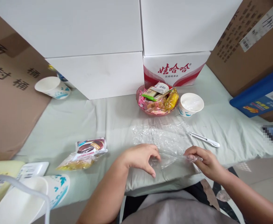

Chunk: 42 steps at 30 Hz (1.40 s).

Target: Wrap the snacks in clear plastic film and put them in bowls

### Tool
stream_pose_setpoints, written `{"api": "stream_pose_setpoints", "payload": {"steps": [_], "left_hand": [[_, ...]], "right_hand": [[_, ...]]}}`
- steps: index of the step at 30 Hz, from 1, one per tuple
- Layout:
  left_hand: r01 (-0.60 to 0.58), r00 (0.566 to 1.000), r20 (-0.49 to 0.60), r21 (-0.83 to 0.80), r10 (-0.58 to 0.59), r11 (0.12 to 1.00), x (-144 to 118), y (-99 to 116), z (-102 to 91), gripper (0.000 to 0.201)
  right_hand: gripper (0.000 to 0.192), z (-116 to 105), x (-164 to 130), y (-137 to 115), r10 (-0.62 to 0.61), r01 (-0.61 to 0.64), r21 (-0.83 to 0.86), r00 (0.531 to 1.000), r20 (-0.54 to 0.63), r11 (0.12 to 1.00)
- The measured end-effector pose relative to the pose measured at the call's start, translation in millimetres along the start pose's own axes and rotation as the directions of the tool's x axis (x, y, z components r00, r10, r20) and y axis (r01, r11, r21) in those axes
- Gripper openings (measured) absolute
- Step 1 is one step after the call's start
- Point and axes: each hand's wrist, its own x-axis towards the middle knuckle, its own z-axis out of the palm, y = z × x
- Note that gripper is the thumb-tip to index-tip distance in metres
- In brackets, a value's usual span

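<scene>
A clear plastic bag [159, 137] lies spread over the pale green cloth in front of me. My right hand [203, 160] is closed on a gathered end of it. My left hand [142, 158] is open beside the bag's near part, thumb and fingers curved apart; whether the fingertips touch the film I cannot tell. Just beyond the right hand rests a white pen-like tool [204, 139], perhaps a utility knife. Farther back stands a pink glass bowl [158, 114] heaped with wrapped snacks [159, 98]. Right of it is a paper cup [190, 107] with something clear or whitish inside.
Packaged snacks [87, 154] lie to the left. Near the left front are a large paper cup [57, 189] and a yellowish container [1, 174]. Another cup [54, 88] lies tilted at back left. White boxes [104, 74] wall the back; a blue package [260, 93] leans at right.
</scene>
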Motion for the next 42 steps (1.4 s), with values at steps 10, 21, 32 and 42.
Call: {"api": "stream_pose_setpoints", "payload": {"steps": [10, 21, 32, 42], "left_hand": [[0.124, 0.959, -0.111, -0.657, -0.259, 0.744, -20.8, -15.2, -18.6, 0.015], [0.148, 0.798, -0.395, -0.604, -0.455, 0.783, -26.5, -28.9, -28.7, 0.022], [0.630, 0.655, -0.431, -0.141, -0.620, 0.764, -44.2, -7.3, -30.0, 0.028], [0.850, 0.441, -0.546, -0.001, -0.712, 0.527, -47.3, -5.1, -13.6, 0.022]], "right_hand": [[0.028, -8.9, 35.1, 6.4, 0.440, -0.445, 0.165, 0.896, 0.063, 0.880], [0.034, -4.3, 71.2, 20.2, 0.361, -0.366, 0.297, 0.930, 0.075, 0.882], [0.037, -12.7, 75.2, 32.1, 0.385, -0.383, 0.241, 0.922, 0.039, 0.892], [0.020, 16.2, 89.9, 19.9, 0.284, -0.301, -0.211, 0.953, -0.106, 0.930]]}}
